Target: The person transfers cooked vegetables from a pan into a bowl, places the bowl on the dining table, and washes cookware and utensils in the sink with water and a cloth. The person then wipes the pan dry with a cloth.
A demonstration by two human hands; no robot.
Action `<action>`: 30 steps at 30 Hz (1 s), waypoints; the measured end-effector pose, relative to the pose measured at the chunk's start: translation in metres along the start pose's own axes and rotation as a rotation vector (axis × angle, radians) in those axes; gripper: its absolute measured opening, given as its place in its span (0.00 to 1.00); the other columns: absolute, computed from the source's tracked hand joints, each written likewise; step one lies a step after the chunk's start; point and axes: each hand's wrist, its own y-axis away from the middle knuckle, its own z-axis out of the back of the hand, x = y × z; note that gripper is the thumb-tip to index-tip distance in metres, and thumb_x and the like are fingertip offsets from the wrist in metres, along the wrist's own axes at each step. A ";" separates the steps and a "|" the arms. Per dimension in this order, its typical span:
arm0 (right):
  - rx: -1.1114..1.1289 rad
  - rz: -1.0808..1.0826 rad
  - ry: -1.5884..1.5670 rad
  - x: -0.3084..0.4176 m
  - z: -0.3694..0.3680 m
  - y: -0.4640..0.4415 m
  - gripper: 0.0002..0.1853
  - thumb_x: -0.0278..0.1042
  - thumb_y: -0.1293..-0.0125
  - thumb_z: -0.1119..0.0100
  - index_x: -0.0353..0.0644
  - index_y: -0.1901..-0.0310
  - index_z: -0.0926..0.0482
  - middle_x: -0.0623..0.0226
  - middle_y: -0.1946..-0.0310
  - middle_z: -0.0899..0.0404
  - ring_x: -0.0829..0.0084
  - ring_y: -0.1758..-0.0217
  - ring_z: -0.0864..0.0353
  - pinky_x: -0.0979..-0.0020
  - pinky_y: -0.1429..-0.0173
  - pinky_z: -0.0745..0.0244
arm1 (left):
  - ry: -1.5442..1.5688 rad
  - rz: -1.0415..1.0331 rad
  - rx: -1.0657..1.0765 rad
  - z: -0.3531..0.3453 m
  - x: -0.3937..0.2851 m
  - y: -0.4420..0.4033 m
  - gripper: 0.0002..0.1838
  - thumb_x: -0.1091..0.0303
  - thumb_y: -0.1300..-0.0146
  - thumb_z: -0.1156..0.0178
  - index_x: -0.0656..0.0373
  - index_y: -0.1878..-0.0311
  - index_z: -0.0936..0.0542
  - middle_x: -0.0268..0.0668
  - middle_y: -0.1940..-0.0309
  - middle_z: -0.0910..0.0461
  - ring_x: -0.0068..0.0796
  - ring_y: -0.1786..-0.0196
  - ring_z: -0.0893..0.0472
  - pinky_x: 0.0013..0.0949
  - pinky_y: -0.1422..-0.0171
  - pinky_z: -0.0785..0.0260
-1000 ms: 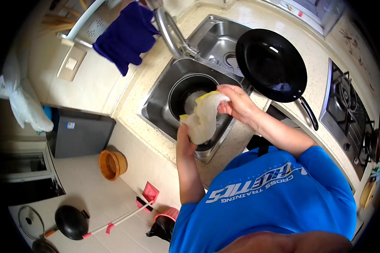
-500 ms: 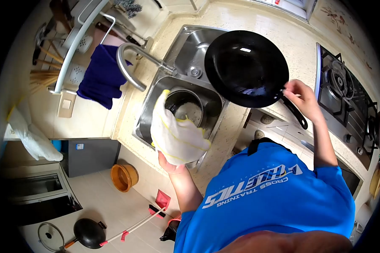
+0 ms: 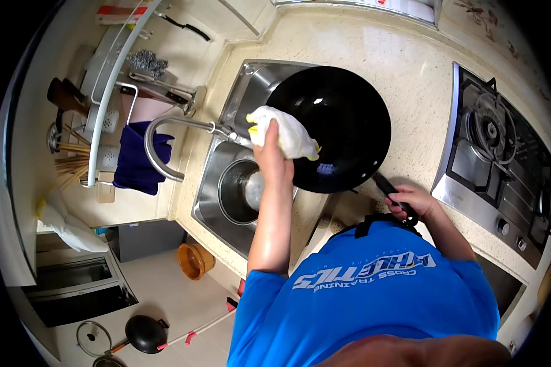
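Note:
My right hand (image 3: 410, 203) is closed round the black handle of a wide, dark wok (image 3: 349, 116), which I hold tilted with its inside facing up, over the counter and part of the sink. My left hand (image 3: 274, 153) grips a bunched white cloth (image 3: 288, 131) with yellow edges at the near-left part of the wok. Whether the cloth touches the wok surface I cannot tell. Below my left forearm, a metal pot (image 3: 229, 196) stands in the near basin of the steel sink (image 3: 205, 211).
A curved faucet (image 3: 156, 153) reaches over the sink, beside a hanging dark blue cloth (image 3: 134, 162). On the right lies a gas stove (image 3: 459, 177). A rack (image 3: 107, 92) with utensils is at the left. A wooden bucket (image 3: 193, 262) and another wok (image 3: 146, 333) are lower left.
My left hand has lifted the cloth from beside the sink up to the wok, bunching it. My right hand has shifted along the handle into a full grip. The wok has moved left in view.

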 end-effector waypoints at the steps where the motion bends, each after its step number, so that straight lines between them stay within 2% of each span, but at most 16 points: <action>1: 0.073 -0.063 -0.136 0.000 0.003 -0.002 0.08 0.37 0.38 0.49 0.42 0.69 0.32 0.76 0.86 0.36 0.84 0.86 0.38 0.83 0.83 0.44 | -0.054 -0.106 -0.019 -0.007 0.017 -0.014 0.19 0.68 0.42 0.44 0.61 0.48 0.32 0.38 0.57 0.25 0.30 0.53 0.26 0.33 0.47 0.34; 3: 0.072 -0.186 -0.053 0.007 0.003 -0.004 0.10 0.37 0.37 0.52 0.45 0.73 0.36 0.79 0.87 0.41 0.87 0.87 0.42 0.84 0.84 0.50 | -0.249 -0.295 -0.095 -0.022 0.048 -0.043 0.16 0.64 0.39 0.48 0.62 0.51 0.30 0.36 0.63 0.25 0.30 0.58 0.25 0.31 0.49 0.34; 5: 0.113 -0.185 0.050 0.004 0.011 -0.010 0.10 0.36 0.37 0.52 0.46 0.74 0.38 0.79 0.86 0.41 0.86 0.86 0.42 0.83 0.84 0.48 | -0.745 -0.387 -0.141 0.000 0.095 -0.092 0.20 0.57 0.37 0.52 0.64 0.50 0.30 0.44 0.50 0.35 0.36 0.48 0.34 0.34 0.42 0.43; 6: 0.120 -0.189 0.047 0.005 0.012 -0.010 0.10 0.36 0.37 0.52 0.46 0.74 0.38 0.79 0.86 0.41 0.86 0.86 0.42 0.83 0.84 0.48 | -0.779 -0.437 -0.215 -0.021 0.100 -0.090 0.20 0.57 0.35 0.57 0.64 0.51 0.29 0.47 0.46 0.41 0.40 0.44 0.39 0.36 0.40 0.47; 7: 0.104 -0.208 0.129 0.008 0.012 -0.010 0.10 0.36 0.37 0.52 0.46 0.74 0.38 0.79 0.86 0.40 0.86 0.86 0.42 0.83 0.84 0.47 | -0.795 -0.404 -0.270 -0.028 0.111 -0.098 0.17 0.61 0.38 0.56 0.59 0.50 0.28 0.47 0.48 0.40 0.43 0.46 0.38 0.38 0.41 0.47; 9: 0.083 -0.228 0.206 0.011 0.011 -0.009 0.10 0.36 0.37 0.52 0.46 0.73 0.38 0.78 0.85 0.39 0.86 0.86 0.42 0.83 0.84 0.46 | -1.235 -0.558 -0.412 -0.043 0.135 -0.109 0.16 0.64 0.42 0.54 0.56 0.51 0.29 0.48 0.49 0.40 0.46 0.47 0.38 0.43 0.42 0.46; 10: 0.095 -0.229 0.226 0.012 0.010 -0.009 0.10 0.36 0.37 0.52 0.46 0.73 0.38 0.78 0.85 0.38 0.86 0.85 0.41 0.82 0.84 0.44 | -1.258 -0.581 -0.394 -0.052 0.145 -0.111 0.17 0.66 0.45 0.51 0.55 0.51 0.29 0.50 0.50 0.39 0.50 0.48 0.38 0.46 0.44 0.46; 11: 0.109 -0.232 0.244 0.013 0.009 -0.009 0.10 0.36 0.37 0.52 0.45 0.72 0.38 0.77 0.84 0.37 0.85 0.85 0.40 0.82 0.83 0.43 | -1.276 -0.715 -0.335 -0.058 0.158 -0.113 0.16 0.68 0.46 0.49 0.56 0.52 0.30 0.51 0.51 0.37 0.51 0.48 0.37 0.46 0.44 0.45; 13: 0.075 -0.251 0.321 0.017 0.007 -0.008 0.11 0.37 0.37 0.51 0.44 0.72 0.38 0.76 0.83 0.36 0.84 0.84 0.37 0.81 0.82 0.39 | -1.218 -0.768 -0.092 -0.074 0.169 -0.095 0.17 0.72 0.48 0.47 0.57 0.53 0.31 0.53 0.53 0.36 0.53 0.48 0.38 0.48 0.44 0.45; 19: 0.048 -0.215 0.436 0.023 0.010 -0.008 0.11 0.39 0.37 0.49 0.42 0.69 0.35 0.72 0.82 0.34 0.81 0.83 0.34 0.79 0.79 0.34 | -1.125 -0.734 0.622 -0.067 0.170 -0.011 0.19 0.78 0.54 0.46 0.58 0.55 0.30 0.53 0.51 0.40 0.56 0.48 0.38 0.47 0.42 0.44; 21: 0.013 -0.222 0.469 0.027 0.007 -0.004 0.11 0.39 0.37 0.49 0.41 0.68 0.34 0.72 0.82 0.33 0.81 0.82 0.34 0.79 0.78 0.33 | -1.263 -0.918 0.762 -0.061 0.159 -0.038 0.17 0.77 0.57 0.44 0.53 0.59 0.27 0.50 0.51 0.40 0.53 0.47 0.38 0.49 0.42 0.43; 23: 0.008 -0.238 0.460 0.028 0.004 -0.003 0.10 0.38 0.38 0.48 0.41 0.68 0.35 0.72 0.82 0.34 0.81 0.82 0.34 0.78 0.78 0.33 | -1.458 -1.025 0.836 -0.053 0.143 -0.076 0.17 0.74 0.58 0.43 0.49 0.60 0.26 0.46 0.52 0.37 0.49 0.46 0.37 0.49 0.43 0.43; 25: -0.125 -0.183 0.457 0.021 0.002 -0.002 0.09 0.37 0.38 0.48 0.42 0.68 0.35 0.72 0.81 0.34 0.82 0.82 0.35 0.79 0.78 0.35 | -1.650 -1.150 0.731 -0.033 0.125 -0.111 0.17 0.69 0.58 0.43 0.47 0.60 0.25 0.42 0.53 0.34 0.44 0.45 0.36 0.48 0.44 0.42; 26: -0.116 -0.202 0.467 0.019 0.002 -0.002 0.09 0.37 0.38 0.48 0.42 0.68 0.35 0.72 0.81 0.34 0.82 0.82 0.35 0.79 0.78 0.35 | -1.755 -1.105 0.719 -0.024 0.106 -0.117 0.16 0.68 0.58 0.43 0.46 0.60 0.25 0.41 0.54 0.33 0.42 0.45 0.36 0.46 0.45 0.42; 28: -0.130 -0.150 0.209 0.013 0.001 -0.001 0.08 0.36 0.39 0.47 0.44 0.67 0.34 0.73 0.81 0.35 0.83 0.82 0.37 0.81 0.79 0.37 | -1.923 -0.995 0.716 0.002 0.070 -0.113 0.16 0.67 0.57 0.43 0.46 0.60 0.26 0.39 0.54 0.33 0.39 0.46 0.35 0.43 0.45 0.42; 30: -0.151 -0.162 0.192 0.011 -0.003 0.001 0.08 0.36 0.39 0.46 0.44 0.67 0.34 0.74 0.81 0.35 0.84 0.82 0.37 0.82 0.79 0.38 | -2.060 -0.844 0.691 0.020 0.046 -0.089 0.17 0.66 0.55 0.44 0.47 0.58 0.26 0.38 0.54 0.33 0.37 0.46 0.35 0.39 0.44 0.44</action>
